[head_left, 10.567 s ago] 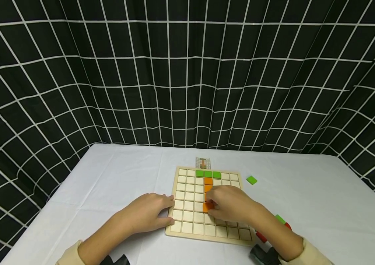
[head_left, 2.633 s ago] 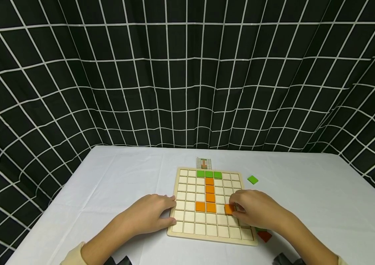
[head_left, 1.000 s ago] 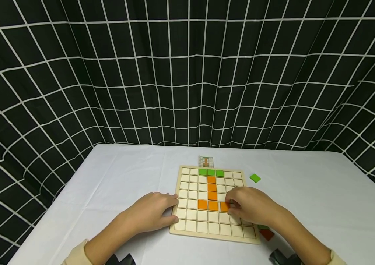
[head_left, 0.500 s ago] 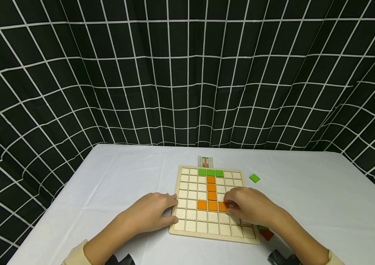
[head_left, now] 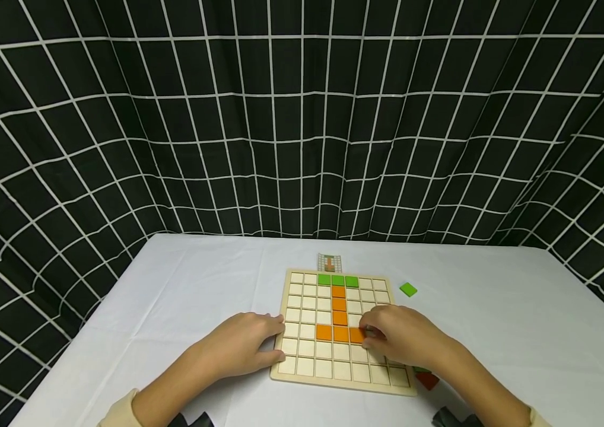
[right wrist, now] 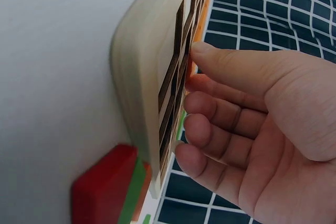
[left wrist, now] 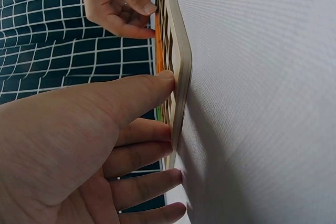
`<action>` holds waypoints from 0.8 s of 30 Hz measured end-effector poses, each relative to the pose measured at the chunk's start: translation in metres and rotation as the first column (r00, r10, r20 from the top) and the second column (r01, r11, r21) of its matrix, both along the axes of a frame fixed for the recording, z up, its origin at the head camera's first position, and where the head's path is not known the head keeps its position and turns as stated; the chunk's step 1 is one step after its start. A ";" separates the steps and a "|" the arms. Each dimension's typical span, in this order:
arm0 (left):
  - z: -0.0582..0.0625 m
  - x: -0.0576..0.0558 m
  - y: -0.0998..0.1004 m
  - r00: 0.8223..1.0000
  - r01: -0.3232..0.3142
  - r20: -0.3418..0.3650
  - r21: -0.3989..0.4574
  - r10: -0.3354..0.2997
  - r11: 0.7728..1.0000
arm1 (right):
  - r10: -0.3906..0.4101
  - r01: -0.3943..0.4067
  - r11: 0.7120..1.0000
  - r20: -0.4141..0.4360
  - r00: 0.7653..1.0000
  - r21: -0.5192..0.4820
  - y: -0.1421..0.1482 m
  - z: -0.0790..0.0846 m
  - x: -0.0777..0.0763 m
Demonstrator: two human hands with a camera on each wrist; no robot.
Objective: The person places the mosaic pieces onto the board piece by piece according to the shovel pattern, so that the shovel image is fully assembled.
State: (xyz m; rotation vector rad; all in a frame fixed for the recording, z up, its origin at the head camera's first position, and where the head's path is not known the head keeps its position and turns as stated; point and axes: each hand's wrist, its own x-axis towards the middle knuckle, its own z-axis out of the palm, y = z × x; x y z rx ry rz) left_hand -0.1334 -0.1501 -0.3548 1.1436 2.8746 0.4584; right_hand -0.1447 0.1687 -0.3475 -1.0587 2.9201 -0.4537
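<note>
A square wooden grid board (head_left: 334,384) lies on the table. Three green tiles (head_left: 337,280) fill the middle of its far row, and a column of orange tiles (head_left: 339,304) runs down from them into a crossing row. My right hand (head_left: 406,335) has thumb and index fingertip at an orange tile (head_left: 356,335), which sits in its cell at the row's right end. My left hand (head_left: 248,344) rests against the board's left edge; in the left wrist view its thumb is on the rim (left wrist: 182,61) and its fingers extend along the edge.
A small pattern card (head_left: 330,263) lies beyond the board's far edge. A loose green tile (head_left: 408,289) is to the right. By the near right corner sit red tiles (head_left: 427,380) and green ones, partly behind the right arm. A black gridded curtain (head_left: 302,118) surrounds the white-covered table.
Two orange tiles have joined the crossing row, one left and one right of the column. Over the last second my right hand has shifted the right-hand tile left into its cell. My left hand stays put.
</note>
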 end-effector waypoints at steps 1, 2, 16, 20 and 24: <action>0.000 0.000 0.000 1.000 0.000 0.000 -0.001 0.000 1.000 | -0.009 0.009 1.000 0.003 1.000 -0.001 0.002 0.000 0.000; 0.000 0.000 0.000 1.000 0.000 0.000 -0.001 0.000 1.000 | -0.018 0.018 1.000 0.006 1.000 -0.002 0.003 0.000 0.001; -0.001 0.000 0.001 1.000 -0.006 0.001 -0.003 0.006 1.000 | -0.138 0.138 0.990 0.059 0.989 0.001 0.035 0.002 0.013; -0.002 -0.001 0.001 1.000 -0.010 0.002 -0.006 0.010 1.000 | -0.174 0.174 0.985 0.075 0.982 0.009 0.048 0.003 0.017; -0.002 -0.001 0.001 1.000 -0.010 0.002 -0.010 0.010 1.000 | -0.216 0.216 0.976 0.093 0.972 0.015 0.061 0.002 0.020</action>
